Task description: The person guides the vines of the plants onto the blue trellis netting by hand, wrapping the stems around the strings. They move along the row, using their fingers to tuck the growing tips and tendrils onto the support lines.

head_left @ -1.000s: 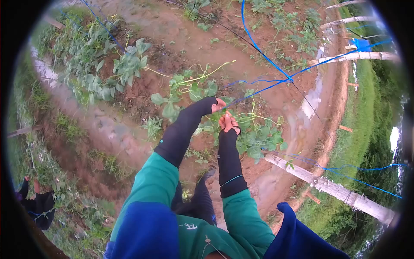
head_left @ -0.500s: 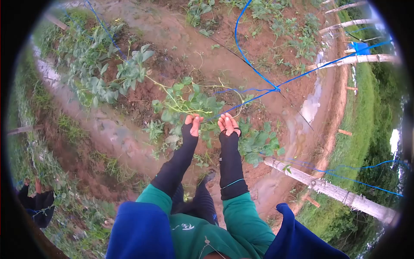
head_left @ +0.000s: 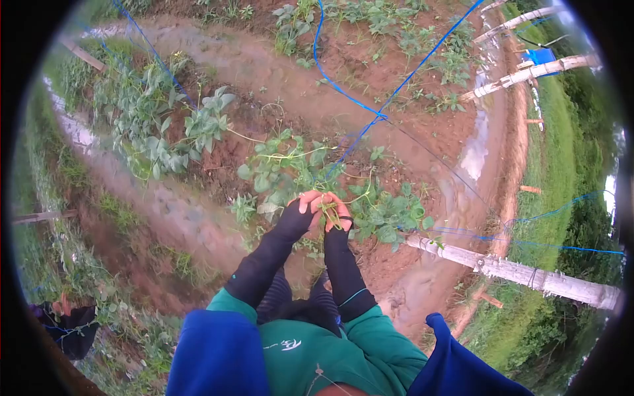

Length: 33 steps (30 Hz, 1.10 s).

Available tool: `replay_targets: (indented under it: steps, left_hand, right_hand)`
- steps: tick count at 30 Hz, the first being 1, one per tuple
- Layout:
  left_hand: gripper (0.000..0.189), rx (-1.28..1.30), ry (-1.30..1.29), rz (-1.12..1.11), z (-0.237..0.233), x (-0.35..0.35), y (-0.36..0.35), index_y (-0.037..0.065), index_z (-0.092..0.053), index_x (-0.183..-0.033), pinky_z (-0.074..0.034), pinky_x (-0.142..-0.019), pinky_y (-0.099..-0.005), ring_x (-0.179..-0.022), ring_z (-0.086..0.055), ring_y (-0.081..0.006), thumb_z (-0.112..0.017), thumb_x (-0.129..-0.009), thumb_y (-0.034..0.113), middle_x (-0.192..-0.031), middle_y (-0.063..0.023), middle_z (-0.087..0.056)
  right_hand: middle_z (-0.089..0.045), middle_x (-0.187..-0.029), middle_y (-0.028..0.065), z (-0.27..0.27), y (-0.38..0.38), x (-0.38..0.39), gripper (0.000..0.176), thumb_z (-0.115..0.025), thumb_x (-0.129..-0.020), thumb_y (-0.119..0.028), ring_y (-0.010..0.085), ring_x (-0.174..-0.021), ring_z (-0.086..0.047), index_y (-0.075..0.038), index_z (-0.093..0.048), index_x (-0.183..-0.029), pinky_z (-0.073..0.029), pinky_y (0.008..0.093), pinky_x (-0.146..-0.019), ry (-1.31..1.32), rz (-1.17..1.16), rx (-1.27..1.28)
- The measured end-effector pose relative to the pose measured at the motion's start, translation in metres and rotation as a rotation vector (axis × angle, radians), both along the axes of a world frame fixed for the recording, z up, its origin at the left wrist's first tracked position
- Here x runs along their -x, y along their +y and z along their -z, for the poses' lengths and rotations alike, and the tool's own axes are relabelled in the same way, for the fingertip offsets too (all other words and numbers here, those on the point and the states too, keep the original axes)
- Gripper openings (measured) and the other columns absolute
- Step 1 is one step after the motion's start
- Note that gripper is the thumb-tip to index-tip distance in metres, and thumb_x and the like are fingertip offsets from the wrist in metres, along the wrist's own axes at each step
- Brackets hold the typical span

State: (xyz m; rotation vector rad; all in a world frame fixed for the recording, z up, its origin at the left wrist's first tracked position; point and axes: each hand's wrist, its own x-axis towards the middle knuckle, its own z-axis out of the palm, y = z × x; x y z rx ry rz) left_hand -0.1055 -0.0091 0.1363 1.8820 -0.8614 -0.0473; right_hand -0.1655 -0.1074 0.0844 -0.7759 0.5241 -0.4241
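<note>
My left hand [head_left: 306, 202] and my right hand [head_left: 338, 209] meet in front of me, fingers closed and touching. Between them is a bunch of thin green vine stems [head_left: 330, 212], with loose ends hanging over the right fingers. Leafy vine [head_left: 284, 162] spreads just beyond my hands. A blue string [head_left: 360, 136] runs from a knot down to the foliage by my fingertips; whether a hand also grips it is hidden. Black fingerless sleeves cover both wrists.
A pale wooden pole [head_left: 522, 274] lies to the right, with blue strings [head_left: 561, 247] beside it. More leafy plants [head_left: 152, 132] grow at the left along muddy furrows [head_left: 185, 204]. Another person's dark sleeve [head_left: 72, 327] shows at the lower left. A blue object [head_left: 541, 58] hangs by the far poles.
My hands, apart before, have come together and slightly nearer my body, with vine stems gathered between them. The blue string's knot has shifted left and up in view, and the string slants more steeply.
</note>
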Motion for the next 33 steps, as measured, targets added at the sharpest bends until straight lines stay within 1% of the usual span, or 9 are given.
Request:
replay_targets:
  steps: [3, 7, 13, 17, 20, 23, 25, 29, 33]
  left_hand:
    - [0.023, -0.123, -0.135, 0.068, -0.018, -0.004, -0.012, 0.010, -0.050, -0.088, -0.043, -0.061, -0.0327, -0.068, -0.051, -0.0262, -0.050, -0.065, 0.006, -0.078, -0.0080, -0.048]
    - [0.026, -0.207, -0.196, 0.173, -0.025, -0.017, -0.029, 0.010, -0.048, -0.091, -0.043, -0.061, -0.0330, -0.069, -0.050, -0.0261, -0.051, -0.065, 0.009, -0.079, -0.0069, -0.047]
    - [0.018, 0.298, 0.368, -0.152, -0.007, -0.078, -0.030, 0.007, -0.050, -0.088, -0.042, -0.061, -0.0263, -0.070, -0.051, -0.0177, -0.049, -0.070, 0.002, -0.082, -0.0078, -0.049]
    - [0.018, 0.014, -0.162, -0.069, 0.036, -0.110, 0.003, 0.006, -0.051, -0.089, -0.041, -0.060, -0.0249, -0.069, -0.051, -0.0169, -0.049, -0.072, 0.005, -0.081, -0.0086, -0.049]
    - [0.017, -0.136, 0.128, -0.230, 0.092, -0.130, 0.036, 0.004, -0.050, -0.091, -0.040, -0.059, -0.0243, -0.067, -0.049, -0.0125, -0.048, -0.075, 0.010, -0.082, -0.0058, -0.050]
    - [0.021, 0.575, 0.933, 0.035, 0.099, -0.148, 0.039, 0.003, -0.051, -0.091, -0.039, -0.058, -0.0240, -0.065, -0.048, -0.0119, -0.048, -0.077, 0.017, -0.083, -0.0058, -0.053]
    - [0.027, -0.026, 0.649, -0.012, 0.020, -0.130, 0.011, 0.001, -0.053, -0.091, -0.039, -0.060, -0.0252, -0.067, -0.049, -0.0137, -0.051, -0.075, 0.023, -0.081, -0.0084, -0.055]
    - [0.028, -0.008, 0.456, 0.003, 0.006, -0.116, -0.006, -0.001, -0.055, -0.085, -0.041, -0.058, -0.0278, -0.064, -0.052, -0.0155, -0.052, -0.074, 0.025, -0.075, -0.0094, -0.057]
    - [0.029, -0.409, 0.461, 0.139, -0.010, -0.103, 0.008, -0.001, -0.054, -0.078, -0.042, -0.060, -0.0285, -0.069, -0.054, -0.0171, -0.057, -0.069, 0.025, -0.072, -0.0091, -0.055]
  right_hand:
    - [-0.051, -0.099, 0.0139, -0.018, 0.004, -0.004, 0.030, -0.040, -0.077, -0.004, 0.0194, -0.088, -0.051, 0.004, -0.045, -0.105, -0.039, 0.0265, -0.079, 0.239, -0.069, 0.540]
    - [-0.048, -0.101, 0.0125, 0.017, -0.017, -0.005, 0.032, -0.039, -0.077, -0.012, 0.0189, -0.087, -0.050, 0.003, -0.043, -0.105, -0.039, 0.0283, -0.078, -0.372, -0.075, -0.261]
    - [-0.056, -0.078, 0.0041, 0.004, -0.034, -0.055, 0.024, -0.053, -0.077, -0.010, 0.0118, -0.076, -0.052, 0.003, -0.050, -0.097, -0.039, 0.0234, -0.073, 0.207, 0.118, 0.770]
    - [-0.057, -0.077, 0.0048, 0.019, -0.048, -0.078, 0.022, -0.054, -0.076, -0.009, 0.0108, -0.077, -0.053, 0.004, -0.052, -0.094, -0.039, 0.0219, -0.073, 0.060, 0.015, 0.599]
    - [-0.057, -0.079, 0.0054, 0.017, -0.048, -0.092, 0.021, -0.051, -0.078, -0.009, 0.0113, -0.072, -0.053, 0.002, -0.052, -0.095, -0.041, 0.0207, -0.068, -0.235, -0.072, 0.125]
    - [-0.055, -0.087, 0.0103, 0.014, -0.051, -0.102, 0.022, -0.047, -0.081, -0.013, 0.0157, -0.075, -0.054, 0.002, -0.051, -0.095, -0.042, 0.0273, -0.072, -0.113, -0.135, 0.079]
    - [-0.057, -0.087, 0.0098, 0.001, -0.046, -0.104, 0.023, -0.049, -0.080, -0.016, 0.0140, -0.072, -0.054, 0.001, -0.052, -0.096, -0.043, 0.0265, -0.068, 0.106, -0.199, 0.151]
    - [-0.059, -0.078, 0.0051, 0.006, -0.038, -0.105, 0.025, -0.052, -0.079, -0.020, 0.0098, -0.063, -0.053, 0.000, -0.055, -0.094, -0.040, 0.0198, -0.056, 0.259, -0.511, 0.388]
    - [-0.059, -0.080, 0.0039, -0.001, -0.035, -0.088, 0.027, -0.058, -0.074, -0.021, 0.0104, -0.078, -0.053, -0.001, -0.057, -0.092, -0.040, 0.0210, -0.069, 0.186, -0.786, -0.090]
